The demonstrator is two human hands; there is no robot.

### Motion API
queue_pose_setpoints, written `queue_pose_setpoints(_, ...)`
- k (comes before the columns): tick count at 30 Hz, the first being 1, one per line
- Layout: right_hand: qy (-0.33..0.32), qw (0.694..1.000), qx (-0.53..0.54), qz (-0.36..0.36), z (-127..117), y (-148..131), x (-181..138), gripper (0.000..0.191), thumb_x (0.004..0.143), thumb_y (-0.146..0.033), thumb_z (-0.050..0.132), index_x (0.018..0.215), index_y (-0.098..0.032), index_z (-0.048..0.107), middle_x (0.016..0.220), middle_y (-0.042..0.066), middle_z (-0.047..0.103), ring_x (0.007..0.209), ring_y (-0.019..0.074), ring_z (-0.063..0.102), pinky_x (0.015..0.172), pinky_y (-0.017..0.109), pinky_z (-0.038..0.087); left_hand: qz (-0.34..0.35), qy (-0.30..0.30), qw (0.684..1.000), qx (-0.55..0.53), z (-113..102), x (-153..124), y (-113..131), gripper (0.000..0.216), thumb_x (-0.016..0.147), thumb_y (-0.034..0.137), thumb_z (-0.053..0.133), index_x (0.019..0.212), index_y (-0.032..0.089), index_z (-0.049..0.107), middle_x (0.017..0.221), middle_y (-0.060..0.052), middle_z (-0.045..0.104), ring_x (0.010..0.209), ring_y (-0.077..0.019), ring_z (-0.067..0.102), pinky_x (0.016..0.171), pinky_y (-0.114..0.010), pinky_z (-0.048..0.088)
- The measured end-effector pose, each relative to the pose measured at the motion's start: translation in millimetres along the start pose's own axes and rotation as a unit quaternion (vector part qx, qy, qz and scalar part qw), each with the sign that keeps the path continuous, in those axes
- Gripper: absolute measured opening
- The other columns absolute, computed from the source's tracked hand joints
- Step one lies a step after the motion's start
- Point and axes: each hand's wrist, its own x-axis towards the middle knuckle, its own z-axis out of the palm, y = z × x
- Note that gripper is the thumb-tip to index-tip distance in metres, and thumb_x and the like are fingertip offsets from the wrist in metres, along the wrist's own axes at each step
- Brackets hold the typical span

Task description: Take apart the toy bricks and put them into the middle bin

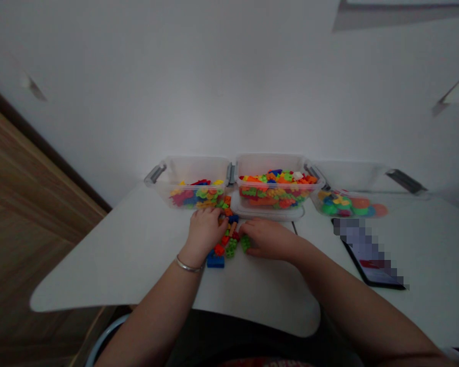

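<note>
A loose pile of small plastic building blocks (pixel 232 229) in orange, red, green and blue lies between my hands on the white table. My left hand (pixel 205 229), with a silver bangle at the wrist, reaches over the pile's left side. Its fingers are curled down among the pieces, and whatever is in them is hidden. From the right, my right hand (pixel 268 238) has its thumb and fingers closed around a green block (pixel 245 243), low over the table. A blue rectangular block (pixel 215 262) sits at the near end of the pile.
Behind the pile stand two clear bins, a left bin (pixel 191 171) and a middle bin (pixel 270 159), both with colourful pieces. A third clear bin (pixel 352 173) holds round pieces. Beneath the middle bin shows a clear lid (pixel 268 214). A phone (pixel 369 255) lies on the table (pixel 118 255).
</note>
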Motion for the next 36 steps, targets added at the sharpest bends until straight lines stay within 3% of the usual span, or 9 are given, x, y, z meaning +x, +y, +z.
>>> queue_pose_setpoints(4,0.083,0.994,0.066,-0.024,-18,8,-9,0.027,0.082,-0.025,0.068,0.108,-0.020,0.065,0.110,0.009,0.072,0.103,0.0255,0.066,0.089,0.038,0.051,-0.003,-0.002,1.000,-0.008,2,0,-3,0.028,0.094,0.033,0.054,0.109,0.019,0.073,0.112,-0.010,0.073,0.111,-0.0302,0.064,0.097,-0.043,0.049)
queue_pose_setpoints(7,0.242,0.965,0.097,-0.032,-32,21,-16,0.021,0.084,-0.026,0.065,0.105,-0.022,0.062,0.106,0.008,0.071,0.099,0.0236,0.066,0.087,0.038,0.051,-0.001,0.000,1.000,-0.015,6,0,-7,0.029,0.095,0.034,0.053,0.110,0.020,0.073,0.114,-0.010,0.073,0.111,-0.0306,0.063,0.098,-0.044,0.049)
queue_pose_setpoints(11,0.501,0.865,0.032,-0.011,-40,42,-21,0.016,0.084,-0.030,0.064,0.096,-0.023,0.056,0.104,0.009,0.071,0.097,0.0266,0.064,0.088,0.044,0.048,0.001,0.004,1.000,-0.016,9,0,-11,0.029,0.094,0.035,0.054,0.110,0.020,0.073,0.114,-0.010,0.073,0.111,-0.0309,0.064,0.099,-0.045,0.048)
queue_pose_setpoints(14,0.593,0.803,-0.006,0.062,-40,59,-23,0.019,0.082,-0.033,0.066,0.092,-0.024,0.053,0.106,0.009,0.070,0.097,0.0272,0.063,0.091,0.048,0.047,0.001,0.004,1.000,-0.016,8,-1,-11,0.029,0.094,0.035,0.054,0.110,0.020,0.073,0.113,-0.010,0.073,0.110,-0.0311,0.064,0.099,-0.046,0.048)
queue_pose_setpoints(16,0.604,0.790,-0.010,0.108,-37,70,-23,0.016,0.082,-0.033,0.065,0.089,-0.025,0.053,0.107,0.009,0.071,0.098,0.0266,0.063,0.097,0.052,0.044,-0.001,0.001,1.000,-0.021,7,-1,-11,0.029,0.094,0.034,0.054,0.110,0.020,0.073,0.113,-0.010,0.073,0.110,-0.0311,0.064,0.099,-0.046,0.048)
queue_pose_setpoints(22,0.578,0.790,-0.007,0.203,-22,101,-19,0.013,0.087,-0.034,0.057,0.084,-0.022,0.063,0.112,0.010,0.073,0.108,0.0281,0.063,0.114,0.066,0.023,-0.004,0.001,1.000,-0.024,7,-1,-10,0.029,0.094,0.034,0.053,0.110,0.021,0.074,0.113,-0.010,0.073,0.110,-0.0299,0.064,0.099,-0.045,0.047)
queue_pose_setpoints(29,0.533,0.818,-0.028,0.213,-14,106,-17,0.033,0.093,-0.035,0.045,0.098,-0.020,0.075,0.121,0.012,0.072,0.117,0.0302,0.060,0.110,0.060,0.034,-0.004,-0.004,1.000,-0.021,6,-1,-8,0.029,0.094,0.035,0.054,0.110,0.021,0.074,0.114,-0.010,0.073,0.111,-0.0311,0.063,0.100,-0.046,0.048)
queue_pose_setpoints(32,0.520,0.824,-0.035,0.221,-13,104,-17,0.036,0.094,-0.036,0.043,0.101,-0.021,0.074,0.120,0.010,0.073,0.117,0.0294,0.060,0.113,0.060,0.032,-0.006,-0.005,1.000,-0.022,5,-1,-8,0.029,0.094,0.035,0.055,0.109,0.020,0.074,0.114,-0.010,0.073,0.111,-0.0313,0.063,0.100,-0.046,0.048)
queue_pose_setpoints(36,0.527,0.818,-0.047,0.226,-16,101,-17,0.039,0.091,-0.036,0.045,0.118,-0.018,0.066,0.128,0.016,0.068,0.120,0.0315,0.058,0.109,0.059,0.036,0.003,-0.001,0.999,-0.039,9,0,-11,0.027,0.094,0.032,0.055,0.109,0.018,0.074,0.113,-0.010,0.072,0.111,-0.0294,0.063,0.100,-0.043,0.049)
